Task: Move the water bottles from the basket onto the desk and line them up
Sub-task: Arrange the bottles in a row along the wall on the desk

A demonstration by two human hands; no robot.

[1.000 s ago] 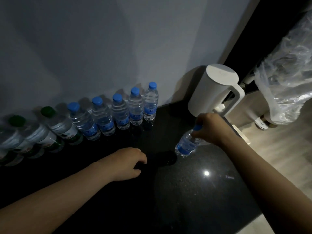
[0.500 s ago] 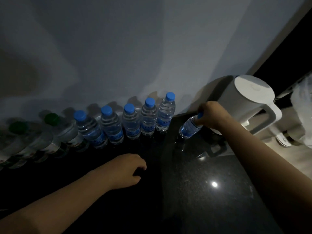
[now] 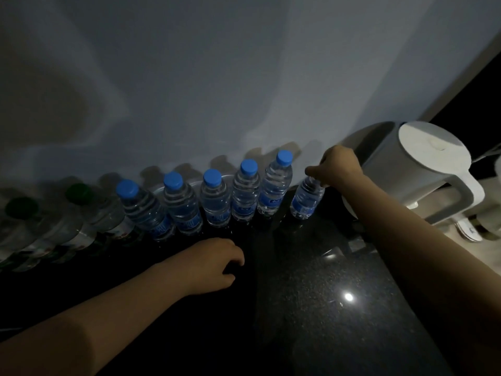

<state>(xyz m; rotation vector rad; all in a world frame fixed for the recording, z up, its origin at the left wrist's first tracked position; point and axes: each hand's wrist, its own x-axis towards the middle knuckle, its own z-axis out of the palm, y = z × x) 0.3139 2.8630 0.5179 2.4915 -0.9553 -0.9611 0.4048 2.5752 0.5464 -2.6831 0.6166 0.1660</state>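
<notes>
R fingers (image 3: 315,173) curl down round the neck and cap of the held bottle (image 3: 305,202), gripping from above, cap hidden under them; right hand (image 3: 340,169) sits over the bottle's top, so the bottle hangs just below the fingers, long axis near upright, top leaning slightly right in view; its base is at or just above the desk (image 3: 339,321) near the back edge by the wall (image 3: 244,77), can't tell if it touches; next along to the left, the last blue-cap bottle (image 3: 275,185) of the row (image 3: 187,207) stands near, a small gap between; that gap is prob. what the coming move turns on, i.e. set down in line w/ the row, then let go; white kettle (image 3: 414,169) is just beside the R hand on the other side, so little room there; left hand (image 3: 214,261) rests on the desk in front of the row, fingers loosely curled, holding nothing, farther from the held bottle than the R; green-cap bottles (image 3: 81,213) carry the line on toward the back-left; basket not in view.
</notes>
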